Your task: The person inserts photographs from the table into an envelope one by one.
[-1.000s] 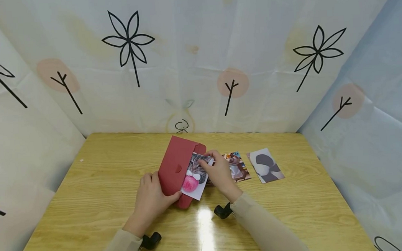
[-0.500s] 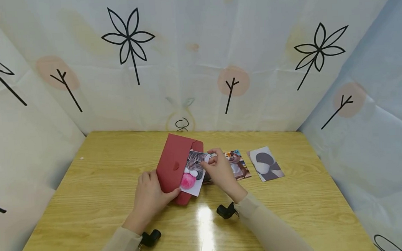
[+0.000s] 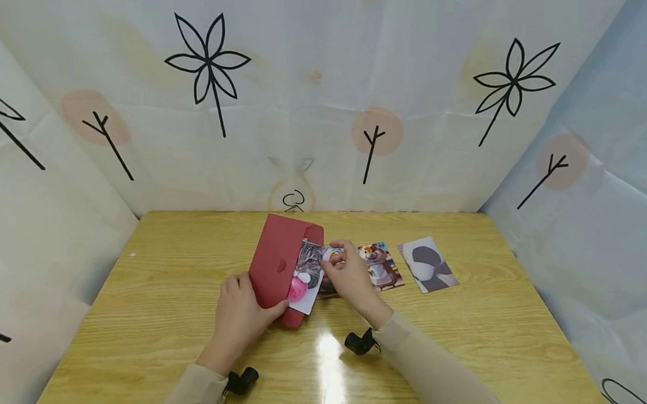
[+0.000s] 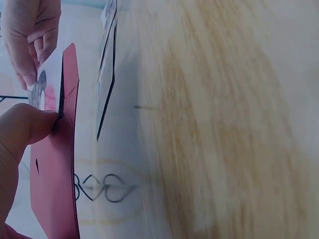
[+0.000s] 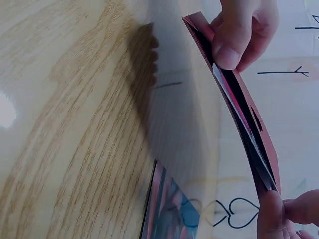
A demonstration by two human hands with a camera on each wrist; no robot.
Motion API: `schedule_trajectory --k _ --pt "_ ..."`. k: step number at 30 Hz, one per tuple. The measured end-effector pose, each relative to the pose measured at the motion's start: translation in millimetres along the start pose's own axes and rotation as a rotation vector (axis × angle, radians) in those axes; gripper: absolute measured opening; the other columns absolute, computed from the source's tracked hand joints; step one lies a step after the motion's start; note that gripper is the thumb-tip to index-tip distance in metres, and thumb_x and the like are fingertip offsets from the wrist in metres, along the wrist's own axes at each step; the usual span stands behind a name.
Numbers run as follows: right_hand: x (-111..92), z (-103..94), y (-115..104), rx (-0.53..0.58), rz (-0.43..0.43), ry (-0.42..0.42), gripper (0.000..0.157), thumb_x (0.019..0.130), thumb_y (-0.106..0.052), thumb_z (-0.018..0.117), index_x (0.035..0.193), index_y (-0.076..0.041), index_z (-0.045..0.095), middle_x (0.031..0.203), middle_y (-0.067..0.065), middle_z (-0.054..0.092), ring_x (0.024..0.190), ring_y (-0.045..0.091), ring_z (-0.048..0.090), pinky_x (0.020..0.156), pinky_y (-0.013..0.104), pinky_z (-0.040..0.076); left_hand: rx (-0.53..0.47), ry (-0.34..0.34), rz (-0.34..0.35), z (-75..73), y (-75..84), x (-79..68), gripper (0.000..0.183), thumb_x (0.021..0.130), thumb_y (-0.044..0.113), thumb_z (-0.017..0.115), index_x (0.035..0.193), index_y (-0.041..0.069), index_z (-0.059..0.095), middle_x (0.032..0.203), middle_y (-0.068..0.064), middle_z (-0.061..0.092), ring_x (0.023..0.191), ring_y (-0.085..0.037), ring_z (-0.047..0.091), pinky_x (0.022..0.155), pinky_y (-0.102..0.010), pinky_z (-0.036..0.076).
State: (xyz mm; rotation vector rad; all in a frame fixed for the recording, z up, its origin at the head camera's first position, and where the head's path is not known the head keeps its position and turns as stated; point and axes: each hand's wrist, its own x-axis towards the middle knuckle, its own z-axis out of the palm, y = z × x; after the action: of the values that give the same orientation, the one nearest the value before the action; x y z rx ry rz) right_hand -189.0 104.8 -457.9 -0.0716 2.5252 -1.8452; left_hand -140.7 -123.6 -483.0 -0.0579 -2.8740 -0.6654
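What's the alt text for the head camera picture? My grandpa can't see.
The right hand pinches a cat picture poking from a red envelope that the left hand grips. Nearby, a bear picture and a gray picture lie on a wooden table.

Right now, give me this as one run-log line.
left hand: holds envelope | right hand: pinches cat photo | cat photo: partly inside envelope | table: bear photo, grey-white photo

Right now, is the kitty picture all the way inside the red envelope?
No, only partly in: the kitty picture sticks out of the red envelope, and the right hand pinches the picture's outer edge.
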Motion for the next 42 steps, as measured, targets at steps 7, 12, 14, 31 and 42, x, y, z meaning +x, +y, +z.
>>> schedule_trajectory --k 7,12,14,31,42 --pt "2 3.1 -1 0.011 0.006 0.008 0.042 0.093 -0.014 0.065 0.131 -0.011 0.048 0.093 0.011 0.060 0.067 0.022 0.068 0.064 0.040 0.056 0.023 0.025 0.063 0.5 6.4 -2.3 0.098 0.064 0.064 0.077 0.116 -0.014 0.050 0.104 -0.024 0.049 0.095 -0.037 0.045 0.078 -0.047 0.044" --pt "6 8.1 0 0.016 0.012 0.014 0.041 0.093 -0.013 0.065 0.131 -0.010 0.050 0.092 0.010 0.062 0.066 0.020 0.068 0.061 0.032 0.056 0.020 0.040 0.070 1.6 8.5 -3.6 0.097 0.064 0.064 0.077 0.116 -0.013 0.050 0.103 -0.023 0.048 0.094 -0.035 0.045 0.076 -0.045 0.044" --pt "8 11.2 2 0.021 0.007 0.013 0.042 0.093 -0.012 0.065 0.132 -0.009 0.050 0.091 0.010 0.062 0.066 0.021 0.068 0.060 0.031 0.056 0.019 0.038 0.068 1.9 8.5 -4.0 0.098 0.064 0.065 0.077 0.117 -0.012 0.050 0.104 -0.023 0.048 0.094 -0.035 0.045 0.077 -0.046 0.044" --pt "15 22.1 -3 0.029 0.020 0.034 0.024 0.093 -0.008 0.064 0.108 0.000 0.047 0.088 0.014 0.059 0.067 0.024 0.069 0.062 0.031 0.056 -0.012 0.011 0.071 2.0 14.0 -7.6 0.097 0.063 0.067 0.076 0.116 -0.010 0.050 0.104 -0.020 0.047 0.095 -0.033 0.044 0.076 -0.043 0.042" --pt "9 -0.9 -2 -0.018 -0.021 -0.032 0.034 0.094 -0.026 0.065 0.119 -0.006 0.052 0.097 0.009 0.062 0.079 0.027 0.066 0.065 0.042 0.055 0.010 -0.016 0.009 -0.3 1.9 -3.1 0.102 0.064 0.064 0.078 0.119 -0.016 0.047 0.107 -0.026 0.046 0.096 -0.037 0.045 0.076 -0.046 0.044"
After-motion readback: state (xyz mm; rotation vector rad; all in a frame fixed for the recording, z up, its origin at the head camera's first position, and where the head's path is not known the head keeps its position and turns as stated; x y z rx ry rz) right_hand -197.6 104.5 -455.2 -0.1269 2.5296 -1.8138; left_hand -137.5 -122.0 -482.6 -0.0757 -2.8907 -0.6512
